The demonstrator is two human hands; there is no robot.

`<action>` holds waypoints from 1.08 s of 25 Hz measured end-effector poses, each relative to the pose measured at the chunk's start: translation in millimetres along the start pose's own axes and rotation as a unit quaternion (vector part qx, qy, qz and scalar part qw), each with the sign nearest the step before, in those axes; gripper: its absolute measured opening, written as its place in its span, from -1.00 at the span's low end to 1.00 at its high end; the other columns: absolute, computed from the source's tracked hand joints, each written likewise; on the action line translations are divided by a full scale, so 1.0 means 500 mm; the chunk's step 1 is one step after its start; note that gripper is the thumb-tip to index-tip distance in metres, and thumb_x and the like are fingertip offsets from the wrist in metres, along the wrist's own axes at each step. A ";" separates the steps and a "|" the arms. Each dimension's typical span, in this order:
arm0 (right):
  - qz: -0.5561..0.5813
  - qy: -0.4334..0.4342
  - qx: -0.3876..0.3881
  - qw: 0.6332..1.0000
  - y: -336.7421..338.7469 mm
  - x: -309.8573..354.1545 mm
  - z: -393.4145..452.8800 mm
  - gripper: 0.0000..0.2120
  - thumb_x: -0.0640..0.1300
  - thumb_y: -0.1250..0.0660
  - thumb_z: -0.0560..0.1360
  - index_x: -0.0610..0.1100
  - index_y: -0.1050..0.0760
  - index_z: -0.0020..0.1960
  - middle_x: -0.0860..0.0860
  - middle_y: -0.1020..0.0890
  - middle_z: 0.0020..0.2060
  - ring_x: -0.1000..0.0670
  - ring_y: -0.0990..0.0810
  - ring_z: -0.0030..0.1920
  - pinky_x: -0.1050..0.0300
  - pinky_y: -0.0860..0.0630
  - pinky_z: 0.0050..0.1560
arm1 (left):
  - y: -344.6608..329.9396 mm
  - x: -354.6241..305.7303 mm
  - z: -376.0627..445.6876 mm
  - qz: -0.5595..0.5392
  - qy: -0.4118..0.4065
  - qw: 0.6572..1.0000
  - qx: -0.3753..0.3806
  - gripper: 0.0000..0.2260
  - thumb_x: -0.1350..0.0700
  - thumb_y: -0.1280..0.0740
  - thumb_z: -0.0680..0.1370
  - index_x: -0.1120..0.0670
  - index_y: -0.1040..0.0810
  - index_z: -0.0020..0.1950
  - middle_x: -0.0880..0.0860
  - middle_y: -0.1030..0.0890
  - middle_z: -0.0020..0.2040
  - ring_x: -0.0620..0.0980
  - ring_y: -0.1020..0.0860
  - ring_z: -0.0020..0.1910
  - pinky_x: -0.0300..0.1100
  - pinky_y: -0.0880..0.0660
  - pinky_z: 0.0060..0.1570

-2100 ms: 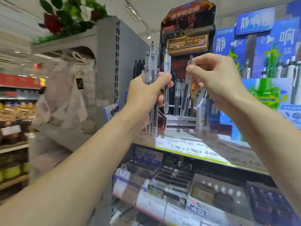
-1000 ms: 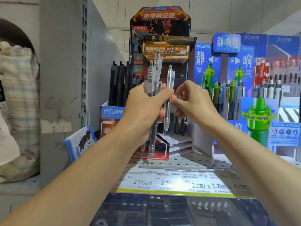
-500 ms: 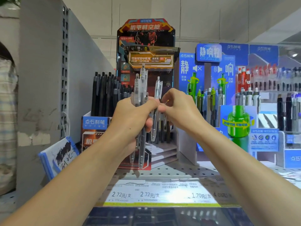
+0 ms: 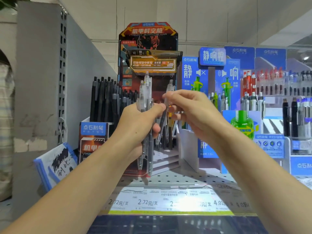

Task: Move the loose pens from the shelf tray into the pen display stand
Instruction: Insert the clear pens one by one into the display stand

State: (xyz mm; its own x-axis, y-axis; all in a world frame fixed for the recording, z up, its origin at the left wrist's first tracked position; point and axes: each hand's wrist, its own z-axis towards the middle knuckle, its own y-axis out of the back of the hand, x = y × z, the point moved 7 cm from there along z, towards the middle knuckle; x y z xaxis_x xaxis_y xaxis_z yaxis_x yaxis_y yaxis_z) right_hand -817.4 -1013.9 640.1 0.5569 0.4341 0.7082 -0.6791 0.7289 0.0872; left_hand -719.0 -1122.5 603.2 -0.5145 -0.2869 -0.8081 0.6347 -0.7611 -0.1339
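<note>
Left hand (image 4: 140,127) curled round a bundle of clear pens (image 4: 146,105) — about four, exact count hard to tell — held upright just before the pen display stand (image 4: 148,53). Right hand (image 4: 190,112) pinching one single pen (image 4: 163,120) near its upper end, tilted, tip toward the stand's stepped slots. Risks, as a judgement: bundle slipping from the loose grasp; tilted pen missing its slot — knocking over pens already standing. Two hands, one stand.

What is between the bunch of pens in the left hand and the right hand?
In the head view, one single pen, pinched by the right hand, beside the bunch of pens in the left hand.
</note>
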 end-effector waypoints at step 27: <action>-0.389 -0.020 -0.013 0.921 0.000 -0.046 0.033 -0.77 -0.15 -0.42 0.57 -0.26 -0.56 -0.20 -0.15 -0.71 -0.39 -0.11 -0.72 -0.37 -0.04 -0.71 -0.23 | 0.018 -0.055 -0.005 0.045 -0.127 0.987 -0.085 -0.73 -0.12 -0.32 0.61 0.06 -0.65 -0.01 -0.03 -0.68 -0.32 -0.23 -0.54 -0.42 -0.26 -0.51 -0.30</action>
State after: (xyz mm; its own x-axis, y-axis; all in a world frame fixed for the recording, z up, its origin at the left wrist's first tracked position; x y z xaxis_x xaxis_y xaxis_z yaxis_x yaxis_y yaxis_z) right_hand -838.1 -1032.6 635.1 0.8518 -0.2435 0.4639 -0.0706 0.8241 0.5621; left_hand -697.6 -1120.2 622.5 -0.5656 -0.5028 -0.6537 0.7613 -0.6231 -0.1795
